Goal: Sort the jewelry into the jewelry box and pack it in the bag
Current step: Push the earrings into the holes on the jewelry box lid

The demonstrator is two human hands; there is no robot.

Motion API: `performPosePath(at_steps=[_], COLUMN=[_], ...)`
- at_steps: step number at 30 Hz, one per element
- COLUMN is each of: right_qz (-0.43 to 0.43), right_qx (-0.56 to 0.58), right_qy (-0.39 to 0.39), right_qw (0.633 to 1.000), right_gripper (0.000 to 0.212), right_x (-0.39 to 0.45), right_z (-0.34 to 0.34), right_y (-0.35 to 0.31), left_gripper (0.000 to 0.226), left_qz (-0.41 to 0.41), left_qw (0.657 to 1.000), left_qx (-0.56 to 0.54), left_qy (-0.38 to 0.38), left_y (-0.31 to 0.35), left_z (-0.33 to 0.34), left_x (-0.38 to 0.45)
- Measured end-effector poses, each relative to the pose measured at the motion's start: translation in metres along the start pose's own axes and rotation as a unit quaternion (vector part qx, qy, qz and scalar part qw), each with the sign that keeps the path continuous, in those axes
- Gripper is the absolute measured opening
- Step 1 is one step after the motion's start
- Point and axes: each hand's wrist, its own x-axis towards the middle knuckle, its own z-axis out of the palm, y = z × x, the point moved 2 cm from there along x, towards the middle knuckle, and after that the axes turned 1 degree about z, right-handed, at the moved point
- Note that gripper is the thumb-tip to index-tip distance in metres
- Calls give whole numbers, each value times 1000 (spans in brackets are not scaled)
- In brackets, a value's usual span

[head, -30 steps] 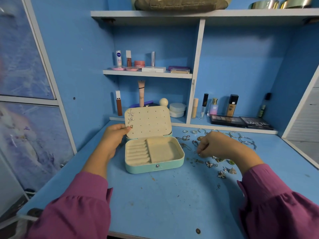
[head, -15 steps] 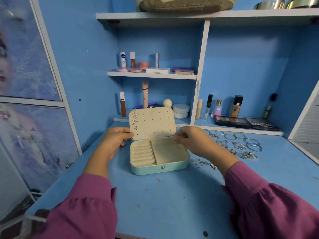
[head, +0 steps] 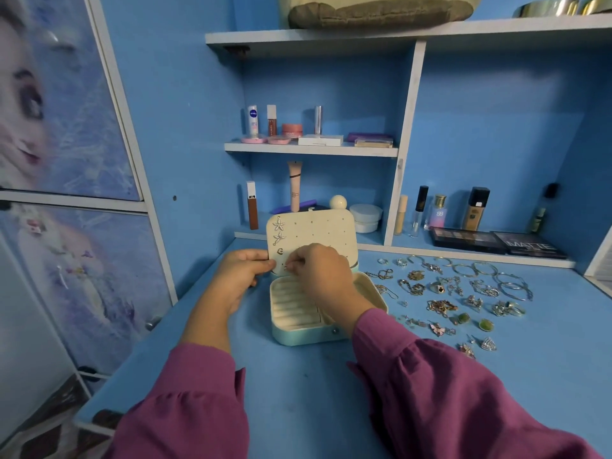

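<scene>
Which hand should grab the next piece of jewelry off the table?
Right. The loose jewelry lies on the right hand's side of the box, and the left hand holds the lid upright.

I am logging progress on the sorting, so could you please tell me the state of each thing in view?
Jewelry box: open, lid upright.
Lid: two star earrings pinned on.
Left hand: holds lid's edge.
Right hand: pinches a small earring at the lid.
Loose jewelry: spread on the desk, unsorted.
</scene>
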Motion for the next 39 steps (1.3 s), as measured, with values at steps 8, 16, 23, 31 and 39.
performPosePath(at_steps=[8,16,23,31,39], right_qz=[-7,-8,-8,21,35], right_qx=[-5,-1,-43,-40,-5], right_qy=[31,35,12,58,48], right_qw=[999,999,999,997,998], right_gripper=[19,19,24,26,18], right_x=[2,3,0,-2,0], right_z=[5,8,6,8,7], right_y=[2,3,0,-4,1], left_gripper=[19,18,17,16,19], left_qz=[-1,-3,-6,6,45], left_qw=[1000,1000,1000,999,997], left_qx=[-10,-1,15,34,68], left_qy=[2,2,8,15,12], left_y=[1,2,3,7,9], left_z=[0,0,1,2,11], left_x=[0,-1,-1,-5,-7])
